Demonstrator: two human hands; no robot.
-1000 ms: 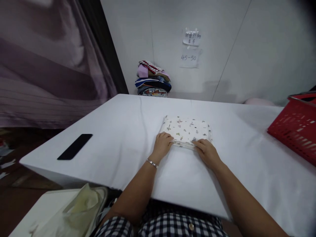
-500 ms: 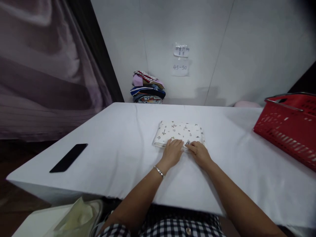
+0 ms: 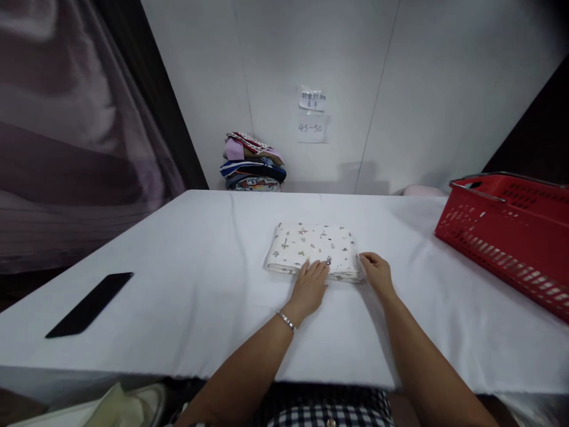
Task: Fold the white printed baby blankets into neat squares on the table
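A folded white cloth (image 3: 313, 244) with small printed motifs lies flat on the white-covered table. My left hand (image 3: 310, 287), with a silver bracelet at the wrist, rests on its front edge, fingers stretched out over the fabric. At the cloth's right front corner, my right hand (image 3: 377, 273) has thumb and fingers pinched together on the edge. The exact spot of the pinch is partly hidden by the fingers.
A red plastic basket (image 3: 502, 225) stands at the right. Stacked folded clothes (image 3: 253, 163) sit behind the table's far edge, against the wall. On the left lies a flat black rectangle (image 3: 91, 303). Two paper notes (image 3: 313, 127) hang on the wall.
My right hand has moved right, from the cloth's front edge to its right corner. My left hand stays on the front edge. The whole view has shifted slightly.
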